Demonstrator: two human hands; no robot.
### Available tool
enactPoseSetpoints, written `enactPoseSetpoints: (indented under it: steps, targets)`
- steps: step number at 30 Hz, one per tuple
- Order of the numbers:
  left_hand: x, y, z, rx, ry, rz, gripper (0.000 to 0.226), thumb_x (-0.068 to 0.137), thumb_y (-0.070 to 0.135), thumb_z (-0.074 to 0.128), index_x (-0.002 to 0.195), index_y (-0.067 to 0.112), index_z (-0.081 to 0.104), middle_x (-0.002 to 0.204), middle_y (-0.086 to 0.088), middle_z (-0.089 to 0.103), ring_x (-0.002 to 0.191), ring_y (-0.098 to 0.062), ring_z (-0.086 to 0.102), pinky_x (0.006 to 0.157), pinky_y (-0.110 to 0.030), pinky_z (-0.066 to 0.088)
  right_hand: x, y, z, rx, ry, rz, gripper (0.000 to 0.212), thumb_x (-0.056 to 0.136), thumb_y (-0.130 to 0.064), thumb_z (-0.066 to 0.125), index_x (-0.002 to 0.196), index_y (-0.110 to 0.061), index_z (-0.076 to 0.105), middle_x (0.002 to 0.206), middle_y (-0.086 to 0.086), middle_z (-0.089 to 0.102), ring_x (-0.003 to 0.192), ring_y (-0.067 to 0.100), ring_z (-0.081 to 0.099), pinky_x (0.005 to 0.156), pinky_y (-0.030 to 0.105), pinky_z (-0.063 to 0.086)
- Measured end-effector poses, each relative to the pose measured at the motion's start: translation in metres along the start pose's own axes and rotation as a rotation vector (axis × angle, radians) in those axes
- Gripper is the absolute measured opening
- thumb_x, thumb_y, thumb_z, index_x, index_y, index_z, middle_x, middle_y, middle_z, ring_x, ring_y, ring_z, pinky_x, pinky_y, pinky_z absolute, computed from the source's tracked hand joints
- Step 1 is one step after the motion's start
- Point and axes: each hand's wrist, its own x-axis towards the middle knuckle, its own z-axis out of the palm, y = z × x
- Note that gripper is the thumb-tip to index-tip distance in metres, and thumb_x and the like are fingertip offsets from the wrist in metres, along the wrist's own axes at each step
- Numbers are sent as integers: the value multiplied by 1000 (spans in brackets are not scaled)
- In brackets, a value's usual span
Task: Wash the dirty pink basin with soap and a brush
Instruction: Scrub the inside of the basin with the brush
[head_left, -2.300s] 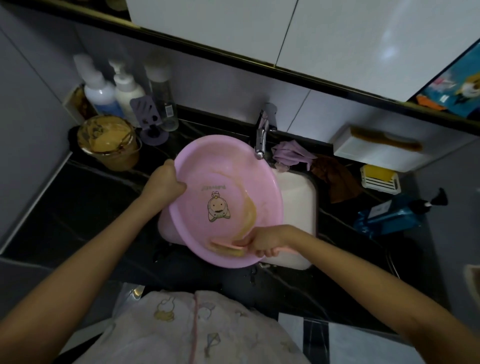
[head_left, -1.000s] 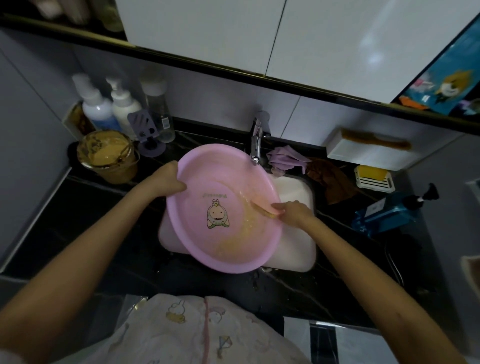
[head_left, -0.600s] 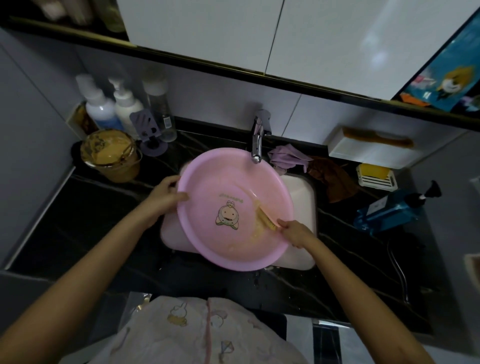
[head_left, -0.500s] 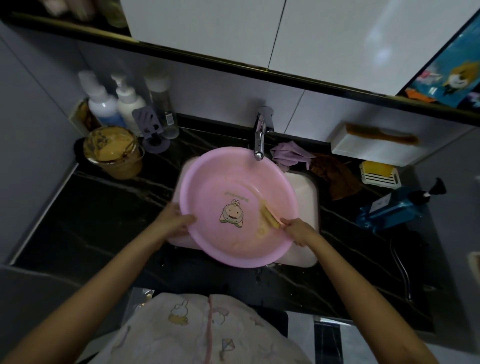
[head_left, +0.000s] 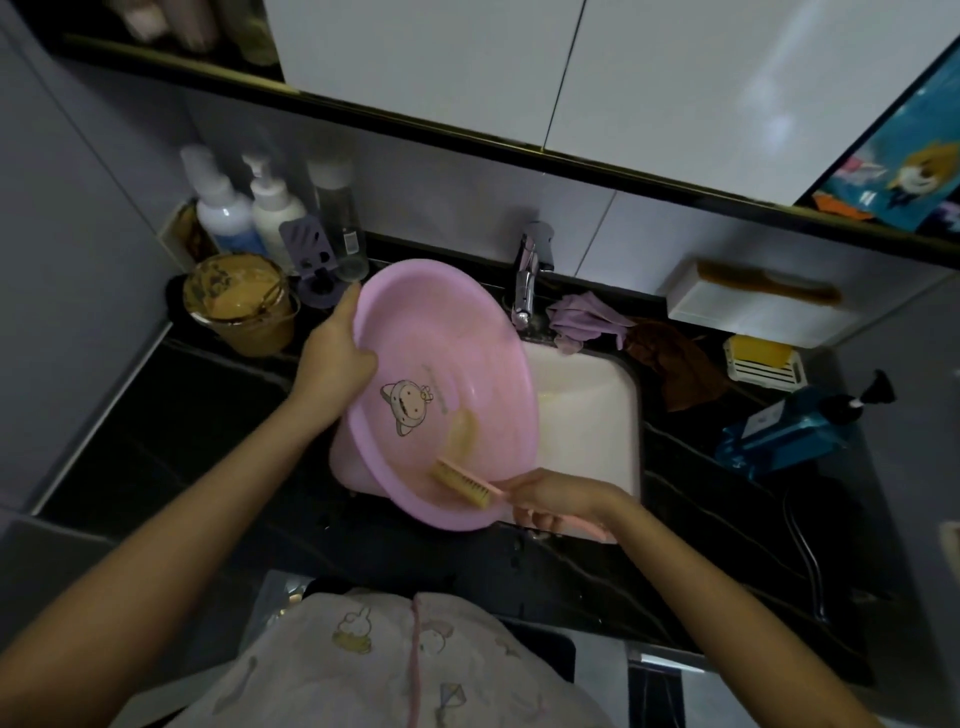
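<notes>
Your left hand (head_left: 335, 358) curls over the left rim of the pink basin (head_left: 447, 343), holding it tilted above the white sink (head_left: 592, 415) (a yellowish smear (head_left: 462, 434) sits low inside). Your right hand (head_left: 558, 499) grips the brush (head_left: 462, 480), its bristles against the basin's near inner wall.

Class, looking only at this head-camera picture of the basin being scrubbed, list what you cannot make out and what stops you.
Head view throughout.
The sink, left side: hidden by the tilted pink basin.
Left hand, fingers: behind the basin's rim.
Brush, mid-handle: wrapped in the right hand.
Bottles, labels: blurred and too small.
Poster, top right: cut off by the edge.
</notes>
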Motion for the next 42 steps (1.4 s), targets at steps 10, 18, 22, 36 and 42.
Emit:
enactPoseSetpoints:
  steps: [10,18,22,36,42]
  targets:
    - [15,13,2,119,-29,68,74,73,-9,52,141,17,38,111,-18,61,100,-36,59,78,-32,45,38,-17,-55,-784,611,83,49,103,-43,22,127,-15,55,115,13,61,106,29,59,77,30,42]
    - [24,17,-3,198,-15,51,64,77,-8,52,137,11,42,116,-19,61,104,-36,58,81,-34,45,48,-54,-108,-972,815,-162,59,98,-13,39,148,-38,20,135,14,46,107,33,57,75,36,45]
    - [27,14,-1,207,-26,61,63,75,-7,54,135,13,45,113,-17,62,101,-35,60,78,-32,44,60,-44,-108,-1094,647,-18,43,102,-33,32,145,-29,34,118,11,55,106,30,58,73,31,40]
    - [33,18,0,214,-38,89,66,78,-8,53,139,15,41,112,-16,61,99,-32,60,77,-33,47,73,-54,-107,-789,745,-60,52,96,-55,38,122,-15,59,112,9,63,105,24,60,73,28,41]
    - [34,16,0,223,-55,78,70,78,-8,54,142,15,37,115,-17,60,102,-33,59,78,-32,46,75,-54,-104,-853,688,-18,42,101,-45,29,138,-30,45,125,11,57,109,28,59,78,31,40]
